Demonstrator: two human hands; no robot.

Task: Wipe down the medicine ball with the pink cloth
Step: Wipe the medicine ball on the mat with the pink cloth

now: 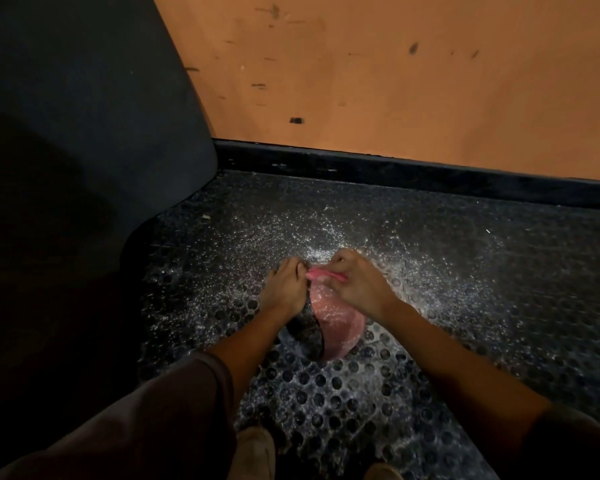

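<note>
The medicine ball (331,329) lies on the floor mat in the middle of the head view, one panel pink and one black. Across its far top runs the pink cloth (326,274), bunched into a narrow strip. My left hand (284,289) pinches the cloth's left end and lies over the ball's black side. My right hand (357,285) grips the right end with curled fingers, over the pink side. Both forearms hide part of the ball.
A speckled black rubber mat (326,403) with round holes covers the floor. A large dark padded block (66,150) stands at the left. Behind runs an orange wall (395,81) with a black baseboard (395,168). My shoes (255,452) show at the bottom edge.
</note>
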